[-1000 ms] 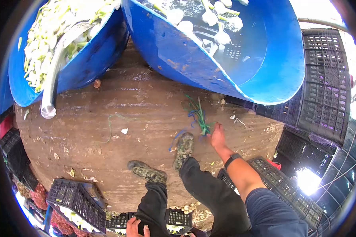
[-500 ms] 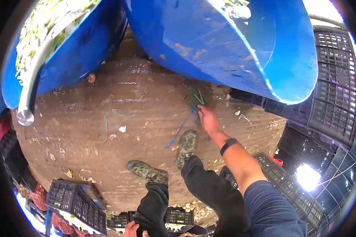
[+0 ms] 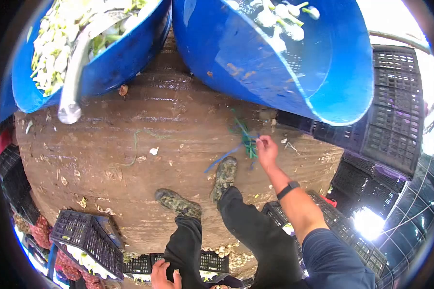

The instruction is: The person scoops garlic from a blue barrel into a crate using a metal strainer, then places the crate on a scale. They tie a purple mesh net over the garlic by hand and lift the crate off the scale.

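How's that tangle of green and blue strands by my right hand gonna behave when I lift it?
The tangle will probably flop: a thin blue strand trails loosely from it. It's likely light, being mostly slim strands. It may be slippery, since parts of the floor look wet.

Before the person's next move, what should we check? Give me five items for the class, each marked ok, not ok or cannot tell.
1. Right hand at the green-and-blue tangle: ok, it overlaps the tangle's right edge in view.
2. Firm grip on the tangle: cannot tell; the hold is too small and blurred.
3. Left hand free: ok, nothing shows in it, though the frame cuts it off.
4. Blue strand clear of the right boot: cannot tell; it passes close to the toe.
5. Floor free of scraps: not ok, pale bits lie about.
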`<state>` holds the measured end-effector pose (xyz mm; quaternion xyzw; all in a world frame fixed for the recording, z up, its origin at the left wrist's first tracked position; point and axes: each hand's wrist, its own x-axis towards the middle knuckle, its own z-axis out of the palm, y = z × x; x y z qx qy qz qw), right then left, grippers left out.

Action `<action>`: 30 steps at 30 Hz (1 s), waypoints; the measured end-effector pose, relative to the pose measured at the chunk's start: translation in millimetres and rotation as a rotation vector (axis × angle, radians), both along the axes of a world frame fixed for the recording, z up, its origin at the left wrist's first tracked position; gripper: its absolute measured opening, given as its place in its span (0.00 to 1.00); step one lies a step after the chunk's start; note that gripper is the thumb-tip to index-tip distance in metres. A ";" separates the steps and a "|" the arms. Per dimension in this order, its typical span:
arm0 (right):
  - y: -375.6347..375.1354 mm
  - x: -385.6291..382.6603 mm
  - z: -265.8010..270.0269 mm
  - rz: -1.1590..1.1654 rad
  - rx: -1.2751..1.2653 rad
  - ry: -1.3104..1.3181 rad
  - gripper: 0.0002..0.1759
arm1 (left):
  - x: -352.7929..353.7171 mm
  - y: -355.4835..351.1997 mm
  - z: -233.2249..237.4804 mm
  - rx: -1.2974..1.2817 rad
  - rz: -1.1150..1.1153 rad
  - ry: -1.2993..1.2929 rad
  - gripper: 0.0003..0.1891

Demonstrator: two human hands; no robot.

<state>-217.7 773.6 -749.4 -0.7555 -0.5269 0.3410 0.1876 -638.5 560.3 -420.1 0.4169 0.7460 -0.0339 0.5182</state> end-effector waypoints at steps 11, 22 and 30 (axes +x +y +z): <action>-12.1 22.2 186.1 -0.550 -0.116 0.415 0.04 | 21.9 -55.4 -0.1 0.089 0.001 -0.009 0.18; -13.1 31.2 312.8 -0.527 -0.475 0.411 0.04 | 39.9 -69.9 13.3 0.116 -0.055 0.054 0.16; -15.4 34.4 382.7 -0.705 0.021 0.575 0.04 | 39.2 -75.8 24.8 0.135 -0.039 0.066 0.16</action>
